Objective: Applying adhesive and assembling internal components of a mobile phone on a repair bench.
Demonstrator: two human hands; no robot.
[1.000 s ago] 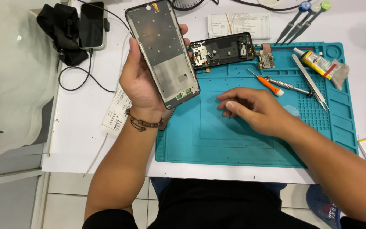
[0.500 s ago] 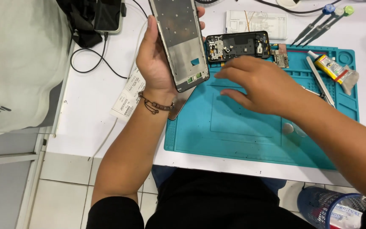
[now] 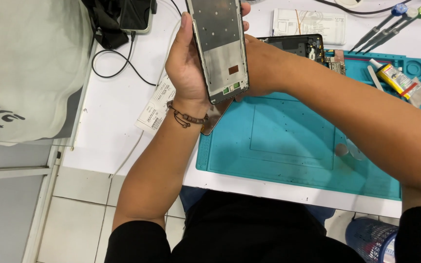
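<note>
Phone frame held up off the worktop in front of me, inner side toward my face, long axis roughly upright and tipped a little. Holding it raised this way puts the bare metal plate and small connectors near its bottom edge in plain sight.

Near to far:
- Blue mat lies on the worktop just ahead of my lap; its middle is bare, which leaves room to set parts down.
- My left hand is closed around the frame's left edge, thumb up along the side, beaded cord at the wrist. A thin dark panel pokes out below the wrist, over the mat's corner.
- My right hand comes across from the right and is pressed to the frame's right edge; its fingers are hidden behind the frame, so I cannot tell how tightly it grips.
- White paper slip with black print lies flat left of the mat, under my left wrist.
- Black phone body, opened, rests at the mat's far edge.
- Small tube, yellow label, white cap, lies in the mat's far right corner.
- White printed card lies beyond the mat; tools with coloured caps are beside it.
- Black cable loops at far left.
</note>
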